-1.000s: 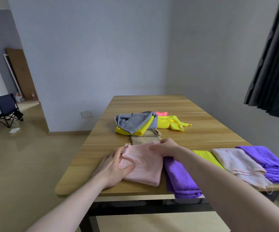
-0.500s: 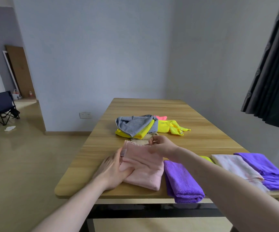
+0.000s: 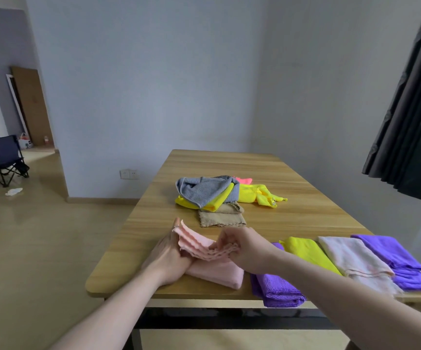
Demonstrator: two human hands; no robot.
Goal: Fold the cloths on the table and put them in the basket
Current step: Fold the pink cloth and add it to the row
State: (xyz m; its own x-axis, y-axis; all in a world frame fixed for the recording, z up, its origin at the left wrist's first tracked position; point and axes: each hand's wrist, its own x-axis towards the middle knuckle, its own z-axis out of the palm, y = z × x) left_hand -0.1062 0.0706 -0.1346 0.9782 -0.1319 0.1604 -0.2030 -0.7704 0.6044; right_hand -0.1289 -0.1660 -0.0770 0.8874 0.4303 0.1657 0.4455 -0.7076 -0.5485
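Observation:
A pink cloth [image 3: 214, 270] lies folded near the front left of the wooden table [image 3: 305, 213]. My left hand [image 3: 167, 253] holds its left edge, fingers straight along the raised layers. My right hand [image 3: 242, 245] pinches the right end of those scalloped layers and lifts them. Right of it lie a folded purple cloth [image 3: 277, 289], a yellow cloth [image 3: 307, 252], a pale pink cloth [image 3: 355, 261] and another purple cloth [image 3: 393, 258]. Further back sits a pile with a grey cloth [image 3: 204, 189], yellow cloths [image 3: 257, 195] and a beige cloth [image 3: 222, 218]. No basket is in view.
The table's front edge runs just below the pink cloth. A dark curtain [image 3: 411, 109] hangs at the right. A folding chair [image 3: 2, 160] stands on the floor far left, beside a board leaning on the wall.
My right hand has drawn the pink cloth's far edge toward me and lifted it into bunched layers. The beige cloth behind has come into sight.

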